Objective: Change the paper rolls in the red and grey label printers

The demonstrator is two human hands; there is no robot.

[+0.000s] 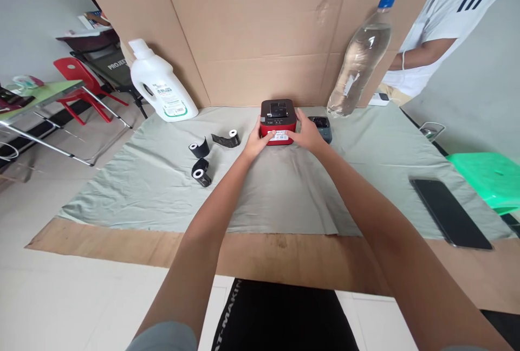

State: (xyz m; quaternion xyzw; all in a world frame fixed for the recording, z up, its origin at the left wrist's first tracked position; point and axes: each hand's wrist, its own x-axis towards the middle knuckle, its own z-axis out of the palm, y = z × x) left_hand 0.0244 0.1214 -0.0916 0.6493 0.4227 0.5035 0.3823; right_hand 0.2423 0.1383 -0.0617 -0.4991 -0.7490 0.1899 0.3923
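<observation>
A small red and black printer (278, 115) with a white label on its front stands at the back middle of the cloth. My left hand (258, 140) grips its left side, thumb on the front label. From the right, my right hand (307, 132) holds it the same way, with the thumb reaching the label. Just behind my right hand is a dark grey device (323, 128), partly covered by that hand. Left of my left hand lie loose black rolls with white cores: one partly unwound roll (226, 138), a second roll (199, 148) and a nearer roll (201, 172).
A white detergent bottle (162, 83) stands back left, a clear water bottle (361, 61) back right. Cardboard (260, 31) walls the rear. A black tablet or phone (450, 213) lies at right. Beyond are a green stool (487, 177) and another person (447, 37).
</observation>
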